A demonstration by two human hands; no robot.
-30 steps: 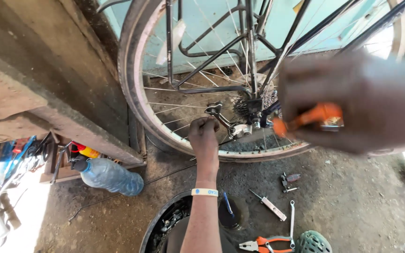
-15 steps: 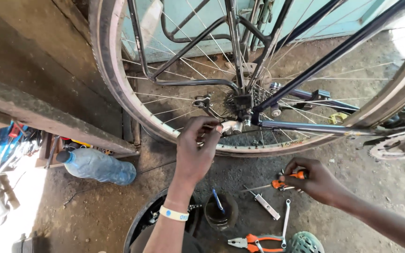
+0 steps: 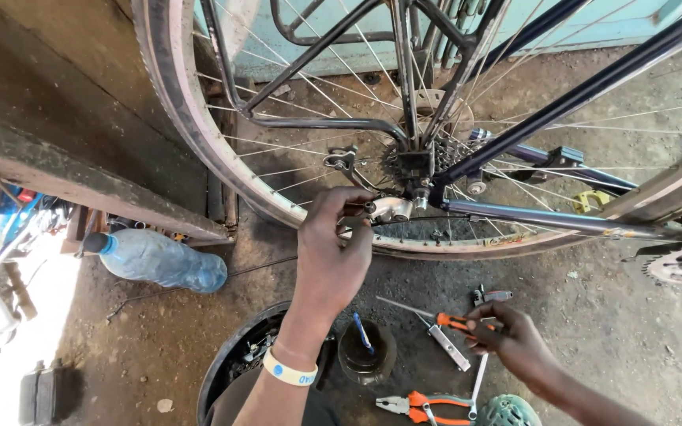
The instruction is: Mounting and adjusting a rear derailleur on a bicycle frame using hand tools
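At the centre of the frame, the silver rear derailleur (image 3: 390, 208) hangs just below the bicycle's rear axle, a small, shiny metal body with a thin cable running off to its right. The left hand (image 3: 331, 252) pinches it, thumb and fingers closed around its left end. Above it sit the rusty sprocket cluster (image 3: 445, 151) and the spoked rear wheel (image 3: 199, 150) with its worn pale tyre. At lower right, the right hand (image 3: 515, 341) grips an orange-handled screwdriver (image 3: 436, 317) over the dirt floor, near a flat wrench (image 3: 449, 347) and orange-handled pliers (image 3: 421, 406). A blue plastic bottle (image 3: 159, 260) lies at left.
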